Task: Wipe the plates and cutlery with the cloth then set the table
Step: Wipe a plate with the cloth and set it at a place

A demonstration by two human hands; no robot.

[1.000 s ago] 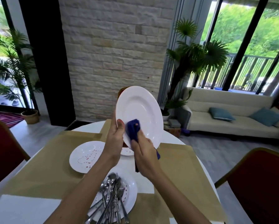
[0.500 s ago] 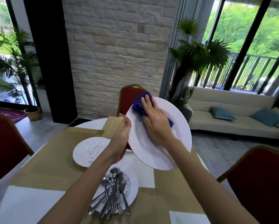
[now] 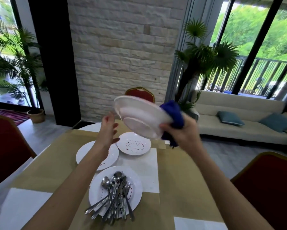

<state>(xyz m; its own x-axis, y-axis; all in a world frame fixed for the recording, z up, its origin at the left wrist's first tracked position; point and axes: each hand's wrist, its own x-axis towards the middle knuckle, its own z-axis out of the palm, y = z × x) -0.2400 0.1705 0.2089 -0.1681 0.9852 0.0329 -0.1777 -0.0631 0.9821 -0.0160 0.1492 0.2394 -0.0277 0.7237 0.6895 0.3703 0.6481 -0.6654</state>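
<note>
We log plate [image 3: 139, 117] now flipped, underside toward us, held above surface [image 3: 181, 171], right hand [image 3: 182, 133] gripping its rim through blue cloth [image 3: 174, 112], left hand [image 3: 107, 130] released, fingers spread, just beside plate

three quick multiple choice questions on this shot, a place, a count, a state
1. Where does the cutlery lie? A) on the plate nearest the camera B) on the floor C) on a chair
2. How many plates rest on the table? A) one B) three C) five
3. How is the left hand? A) curled round a spoon B) open, holding nothing C) in a fist

Key: 1 A, it is piled on that plate. 2 B, two spotted plates plus the cutlery's one; the raised plate is in the right hand with the blue cloth. 3 B, its fingers are straight and touch nothing.
</note>
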